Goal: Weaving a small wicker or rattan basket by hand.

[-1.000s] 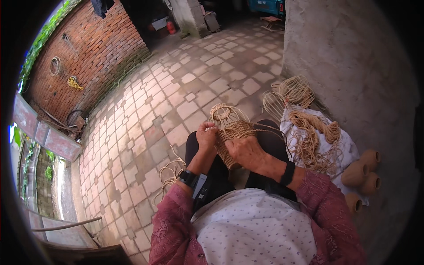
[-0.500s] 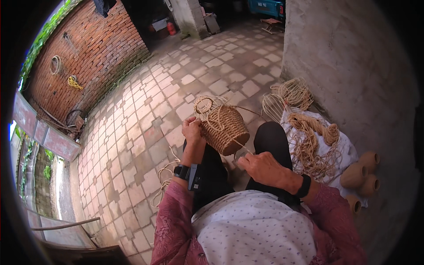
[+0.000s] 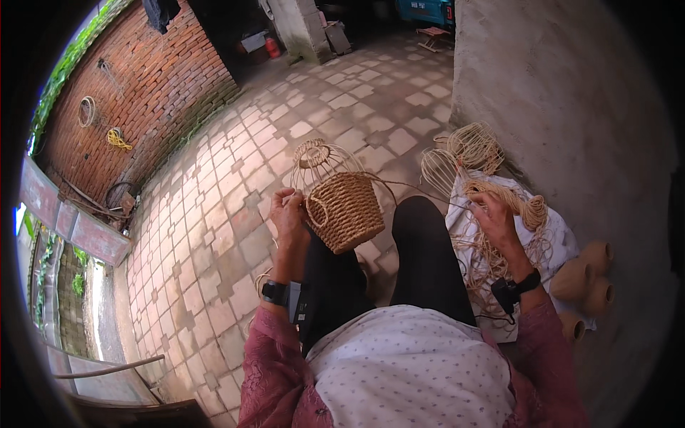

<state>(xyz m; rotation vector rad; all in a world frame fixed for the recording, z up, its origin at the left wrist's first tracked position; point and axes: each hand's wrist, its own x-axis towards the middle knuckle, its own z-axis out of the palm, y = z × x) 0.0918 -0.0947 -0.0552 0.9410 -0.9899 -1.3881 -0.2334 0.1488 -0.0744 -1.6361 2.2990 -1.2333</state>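
Above my knees hangs a half-woven basket (image 3: 349,215) of twisted tan cord, tilted, its thin bare ribs (image 3: 330,161) running up to a small wrapped ring (image 3: 312,153) at the far left. A loop of cord lies against its left side. My left hand (image 3: 287,214) is closed in a pinch at the basket's left edge; the fingers partly hide what they grip. Out to the right, over the rope pile, my right hand (image 3: 494,216) is closed on a cord (image 3: 417,190) that stretches across from the basket's upper edge.
On my right, a white cloth (image 3: 564,239) carries coiled tan rope (image 3: 529,207) and loose strands, with bare rib frames (image 3: 477,148) behind. Several round brown pots (image 3: 573,278) stand by the grey wall (image 3: 564,107). Paving (image 3: 214,235) spreads left toward a brick wall (image 3: 157,85).
My right hand has moved from the basket's lower side out to the right, with the cord drawn across. The basket has turned and shifted slightly left with my left hand.
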